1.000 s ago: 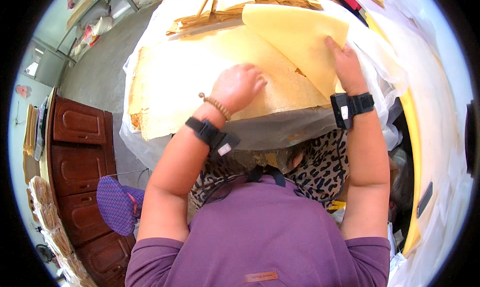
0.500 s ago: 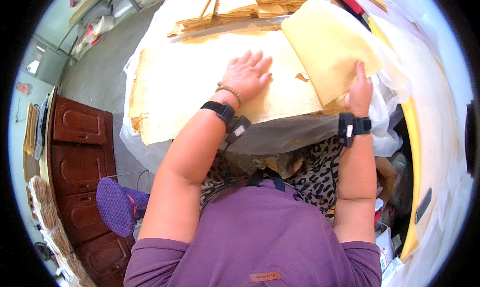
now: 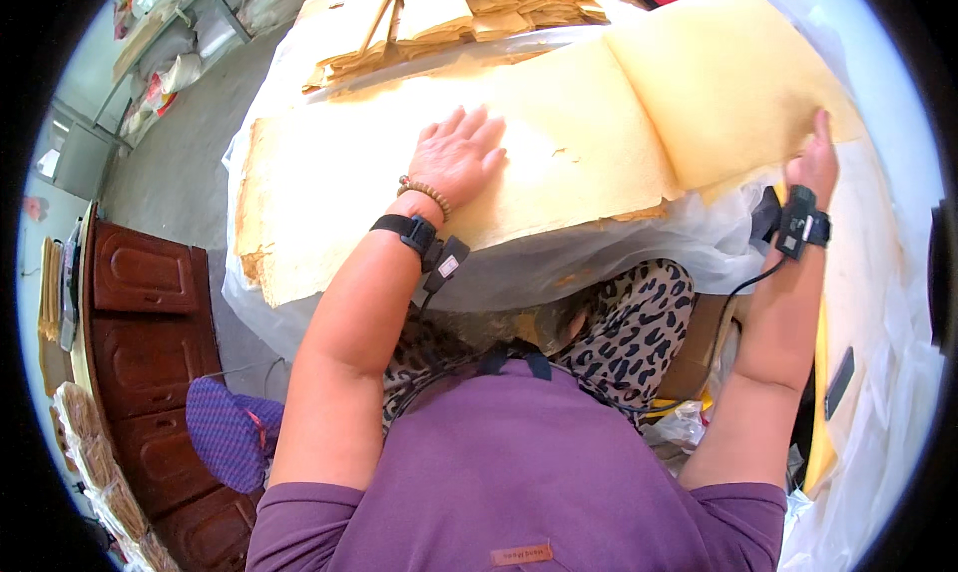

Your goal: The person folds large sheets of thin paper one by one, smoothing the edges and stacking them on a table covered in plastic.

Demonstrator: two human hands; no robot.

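A wide stack of thin tan paper sheets (image 3: 329,173) lies in front of me, its left edges ragged and layered. My left hand (image 3: 457,158) rests flat on top of it, fingers spread, holding nothing. Farther right, my right hand (image 3: 813,163) grips the outer edge of a tan paper sheet (image 3: 723,78), its index finger extended along the surface. That sheet is creased where it meets the stack and spreads out over the right side. The right thumb is mostly hidden.
Folded bundles of similar paper (image 3: 479,13) lie at the far side. Translucent plastic sheeting (image 3: 579,263) hangs below the stack's front edge. Brown wooden cabinets (image 3: 150,342) and a purple cushioned object (image 3: 230,432) stand left. A dark flat object (image 3: 839,383) lies at right on plastic.
My right hand has moved to the right and slightly outward with the sheet's edge, spreading the sheet flatter. My left hand stays flat on the stack.
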